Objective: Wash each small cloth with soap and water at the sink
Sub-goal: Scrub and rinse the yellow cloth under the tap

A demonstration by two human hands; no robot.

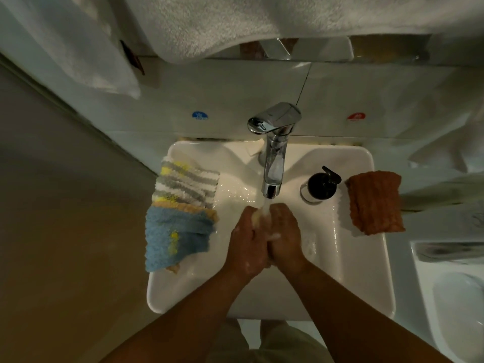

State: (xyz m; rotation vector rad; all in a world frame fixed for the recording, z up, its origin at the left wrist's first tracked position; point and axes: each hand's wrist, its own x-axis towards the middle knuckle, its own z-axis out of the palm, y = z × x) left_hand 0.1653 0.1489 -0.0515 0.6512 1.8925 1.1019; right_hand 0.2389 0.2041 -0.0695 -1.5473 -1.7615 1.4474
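A white towel point(235, 22) hung across the 12 o'clock edge of the view, above the tiled wall. Below it sat the white sink point(366, 271), squarish, with a wet basin. At 9 o'clock three small cloths lay overlapped over its left rim: a grey, white and yellow striped cloth point(186, 183) farthest back, a peach cloth point(209, 212) showing as a thin edge under it, and a blue cloth point(175, 237) nearest the person, draped partly outside the rim. At 3 o'clock a rust-orange cloth point(374, 203) lay folded on the right rim, well apart from the others.

The left hand point(248, 244) and right hand point(285, 237) met at the middle of the basin, pressed side by side, fingers curled round a pale wet cloth point(258, 218) of which only small bits showed between them. Suds clung to both hands.

The chrome faucet point(275, 153) stood at 12 o'clock, its stream of water point(265, 208) falling onto the held cloth. A black soap dispenser point(323, 184) stood at 2 o'clock, between faucet and rust-orange cloth. On the wall, a blue sticker point(199, 115) sat at 11 o'clock and a red sticker point(356, 116) at 1 o'clock.
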